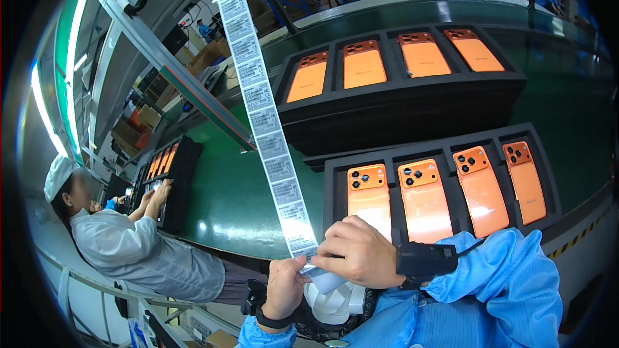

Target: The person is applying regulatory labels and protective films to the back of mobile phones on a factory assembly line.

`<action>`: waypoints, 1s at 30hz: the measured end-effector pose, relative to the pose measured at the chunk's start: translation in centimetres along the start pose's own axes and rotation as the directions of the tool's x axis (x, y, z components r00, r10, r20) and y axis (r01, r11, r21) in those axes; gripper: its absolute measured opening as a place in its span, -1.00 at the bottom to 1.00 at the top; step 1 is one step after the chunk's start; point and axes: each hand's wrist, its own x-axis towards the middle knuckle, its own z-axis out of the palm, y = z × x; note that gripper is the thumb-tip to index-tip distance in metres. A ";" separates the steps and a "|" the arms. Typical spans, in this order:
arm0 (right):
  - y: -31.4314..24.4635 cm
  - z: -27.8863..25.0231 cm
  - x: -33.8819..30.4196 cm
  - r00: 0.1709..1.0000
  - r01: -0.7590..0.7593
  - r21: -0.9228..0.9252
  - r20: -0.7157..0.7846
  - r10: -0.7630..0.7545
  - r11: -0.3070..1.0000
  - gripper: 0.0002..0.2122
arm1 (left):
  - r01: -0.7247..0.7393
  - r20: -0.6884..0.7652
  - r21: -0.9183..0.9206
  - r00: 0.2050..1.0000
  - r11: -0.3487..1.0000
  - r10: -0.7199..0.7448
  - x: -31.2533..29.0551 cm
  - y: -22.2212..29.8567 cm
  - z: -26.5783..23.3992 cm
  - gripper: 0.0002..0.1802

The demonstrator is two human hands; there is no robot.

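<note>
A long strip of printed silver-white labels (261, 106) runs down from the top edge to my hands. Its lower end is pinched between the thumb and fingers of my left hand (284, 287). My right hand (361, 254) is closed on the same end, its fingertips meeting the left ones there; the exact spot of the grip is partly covered. Below the hands, curled white strip (335, 303) lies in a dark bag. Right beside my right hand, a near black foam tray (396, 203) holds several orange phones (422, 200), backs and cameras up.
Behind it, a stack of black foam trays (400, 109) carries more orange phones (367, 67). Both stand on a green work surface (225, 187). A metal post (174, 71) slants across the left. A co-worker in pale work clothes (142, 254) handles things near another phone tray (177, 183).
</note>
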 end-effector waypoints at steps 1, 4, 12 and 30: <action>0.0 -0.1 -0.1 0.995 0.094 -0.115 -0.004 -0.095 0.989 -0.83 | 0.012 0.008 -0.042 1.000 0.999 -0.012 0.1 -0.2 -0.2 -0.73; -0.7 -0.7 -0.2 0.987 0.157 -0.235 0.013 -0.159 0.959 -0.81 | 0.033 0.053 -0.134 0.998 0.990 -0.026 0.2 -0.3 0.2 -0.72; -1.1 -4.7 -0.1 0.994 0.059 -0.004 -0.088 -0.059 0.998 -0.87 | 0.139 -0.002 0.005 0.990 0.990 -0.139 2.0 -0.3 0.8 -0.71; 3.7 -15.7 -3.2 0.975 -0.223 -0.127 -0.043 0.219 0.967 -0.87 | -0.930 0.919 0.361 0.343 0.065 -0.195 9.9 -0.8 12.8 -0.76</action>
